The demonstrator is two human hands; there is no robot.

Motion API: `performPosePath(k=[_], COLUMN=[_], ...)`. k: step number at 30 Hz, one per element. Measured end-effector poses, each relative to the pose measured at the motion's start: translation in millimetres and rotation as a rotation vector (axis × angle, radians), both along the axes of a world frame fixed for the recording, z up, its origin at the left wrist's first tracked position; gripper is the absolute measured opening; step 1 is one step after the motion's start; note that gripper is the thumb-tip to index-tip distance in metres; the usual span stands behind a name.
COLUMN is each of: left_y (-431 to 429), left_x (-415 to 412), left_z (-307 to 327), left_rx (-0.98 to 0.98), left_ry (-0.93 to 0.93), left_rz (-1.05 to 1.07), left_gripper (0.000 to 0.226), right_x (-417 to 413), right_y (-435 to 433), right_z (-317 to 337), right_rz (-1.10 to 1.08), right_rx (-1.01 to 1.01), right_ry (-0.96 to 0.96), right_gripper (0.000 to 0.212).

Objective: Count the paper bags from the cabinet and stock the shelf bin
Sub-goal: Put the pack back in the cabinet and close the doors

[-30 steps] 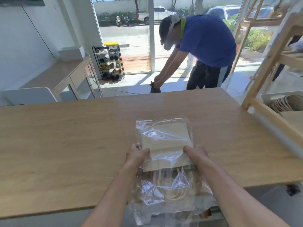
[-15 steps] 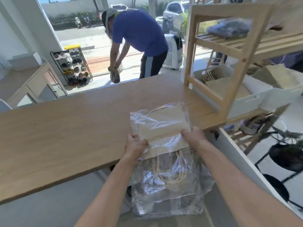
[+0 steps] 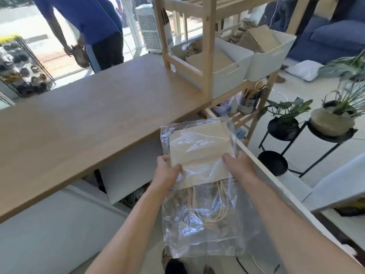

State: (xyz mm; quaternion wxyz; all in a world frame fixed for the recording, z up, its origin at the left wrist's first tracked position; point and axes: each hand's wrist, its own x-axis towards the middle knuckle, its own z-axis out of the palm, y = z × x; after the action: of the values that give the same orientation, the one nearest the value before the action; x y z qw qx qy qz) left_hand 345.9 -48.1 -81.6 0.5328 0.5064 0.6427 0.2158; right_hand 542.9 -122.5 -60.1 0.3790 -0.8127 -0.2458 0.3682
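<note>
A stack of brown paper bags (image 3: pixel 199 143) sits inside a clear plastic wrapper (image 3: pixel 205 230), held in the air off the right end of the wooden table (image 3: pixel 83 119). My left hand (image 3: pixel 166 171) grips the stack's left side, thumb on top. On the right side my right hand (image 3: pixel 237 165) grips it the same way. The bags' cord handles hang down inside the loose wrapper. Ahead on the wooden shelf rack (image 3: pixel 205 46) stand two white bins (image 3: pixel 231 70), (image 3: pixel 270 56), both with paper bags in them.
A person in a blue shirt (image 3: pixel 85 18) bends over beyond the table's far edge. Potted plants on black stands (image 3: pixel 284 123) are to the right, near the rack. A utensil holder (image 3: pixel 248 101) sits on the rack's lower shelf. A shoe rack (image 3: pixel 21 72) stands far left.
I have turned right and carried the wrapped stack off the table's right end toward the shelf rack; both hands keep the same grip.
</note>
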Motion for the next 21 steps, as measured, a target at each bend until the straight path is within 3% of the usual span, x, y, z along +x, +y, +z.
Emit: performPosePath(k=[9, 14, 21], left_y=[-4, 16, 70], left_x=[-52, -91, -152], left_z=[-58, -94, -152], left_rx=[-0.052, -0.039, -0.055], left_ry=[0.071, 0.134, 0.153], left_rz=[0.145, 0.268, 0.47], left_gripper=[0.039, 0.048, 0.055], right_x=[-51, -82, -120], right_y=[-1, 29, 104], right_z=[-61, -94, -139], right_rz=[0.094, 0.283, 0.743], right_rx=[-0.019, 0.003, -0.061], right_ry=[0.046, 0.077, 0.107], right_gripper=[0.028, 0.082, 0.09])
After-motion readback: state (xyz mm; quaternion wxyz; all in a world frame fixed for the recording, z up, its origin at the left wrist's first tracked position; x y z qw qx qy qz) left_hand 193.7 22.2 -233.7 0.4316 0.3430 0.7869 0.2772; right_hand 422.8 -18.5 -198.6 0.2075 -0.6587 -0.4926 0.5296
